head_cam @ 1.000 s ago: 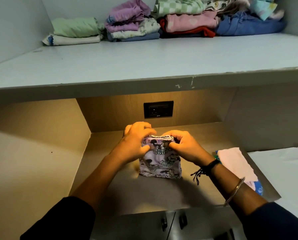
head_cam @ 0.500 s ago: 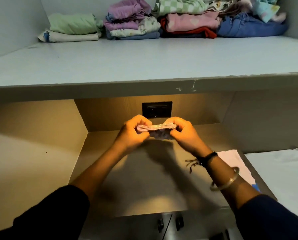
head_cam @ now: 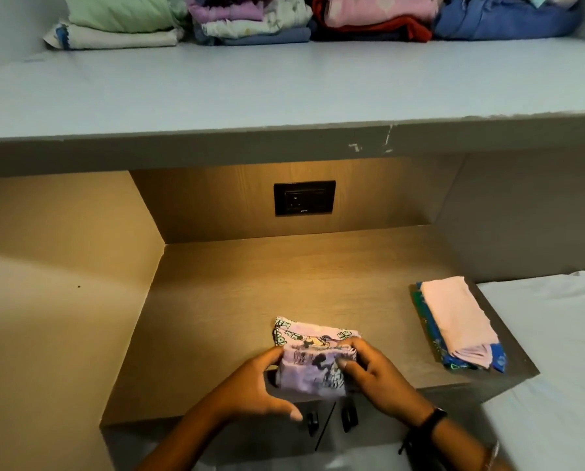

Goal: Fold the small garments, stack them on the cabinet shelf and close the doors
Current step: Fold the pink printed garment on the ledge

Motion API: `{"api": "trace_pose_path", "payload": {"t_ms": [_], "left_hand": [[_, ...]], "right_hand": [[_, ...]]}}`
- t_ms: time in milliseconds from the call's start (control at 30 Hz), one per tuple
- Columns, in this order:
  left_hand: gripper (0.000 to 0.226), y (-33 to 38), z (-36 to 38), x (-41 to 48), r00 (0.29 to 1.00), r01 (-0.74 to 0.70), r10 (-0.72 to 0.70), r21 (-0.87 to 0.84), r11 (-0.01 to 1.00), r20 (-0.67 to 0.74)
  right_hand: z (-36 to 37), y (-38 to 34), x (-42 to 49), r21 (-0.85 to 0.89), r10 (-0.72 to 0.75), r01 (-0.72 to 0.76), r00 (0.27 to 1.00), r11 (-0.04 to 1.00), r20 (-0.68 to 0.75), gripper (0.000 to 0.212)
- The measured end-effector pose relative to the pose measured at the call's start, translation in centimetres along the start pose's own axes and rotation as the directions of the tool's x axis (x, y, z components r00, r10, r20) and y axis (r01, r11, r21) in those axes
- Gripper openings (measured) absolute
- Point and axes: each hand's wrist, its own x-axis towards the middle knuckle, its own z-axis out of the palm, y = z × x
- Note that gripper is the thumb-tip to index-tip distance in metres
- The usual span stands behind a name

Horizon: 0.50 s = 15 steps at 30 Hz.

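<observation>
Lilac garment (head_cam: 313,370) lies on wooden shelf (head_cam: 250,294), its sides pinched by left grip (head_cam: 250,389) and right grip (head_cam: 381,380).

Straight below the black wall socket (head_cam: 304,198), near the front edge of the wooden counter (head_cam: 243,300), lies a lilac cartoon-print garment (head_cam: 313,372), folded over on itself. The left hand (head_cam: 250,389) grips its left edge; the right hand (head_cam: 382,379) curls its fingers over the fold's right edge. Below and right of the socket, a folded stack (head_cam: 454,321) sits at the counter's corner, pink over blue and green. Above the socket runs a pale shelf (head_cam: 284,86) with a row of folded clothes (head_cam: 284,18) along its back. Two dark door knobs (head_cam: 313,419) show below the socket, under the counter's edge.
</observation>
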Motion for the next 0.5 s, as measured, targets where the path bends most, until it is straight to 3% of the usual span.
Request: {"api": "trace_pose_path", "payload": {"t_ms": [67, 167, 200, 367, 500], "left_hand": [[0.077, 0.3, -0.1, 0.9, 0.999, 0.021, -0.022, -0.049, 0.999, -0.029], [0.021, 0.7, 0.2, 2.7, 0.969, 0.082, -0.121, -0.177, 0.981, -0.217], [0.013, 0.9, 0.3, 3.3, 0.945, 0.121, -0.164, -0.164, 0.979, -0.282], [0.028, 0.8, 1.6, 4.8, 0.85, 0.27, -0.297, -0.124, 0.955, -0.434], [0.026, 0.4, 2.7, 4.8, 0.798, 0.352, -0.319, -0.034, 0.935, -0.512]], "right_hand": [[-0.3, 0.1, 1.1, 0.039, 0.005, 0.0, 0.992, 0.999, -0.13, 0.009], [-0.2, 0.2, 3.0, -0.006, 0.059, -0.061, 0.975, 0.998, -0.215, 0.004], [-0.1, 0.2, 3.5, -0.031, 0.078, -0.087, 0.973, 0.996, -0.216, 0.003], [0.6, 0.1, 5.4, -0.297, 0.046, -0.134, 0.958, 0.945, -0.284, 0.012], [1.4, 0.6, 5.4, -0.603, -0.083, -0.197, 0.911, 0.773, -0.404, 0.033]]}}
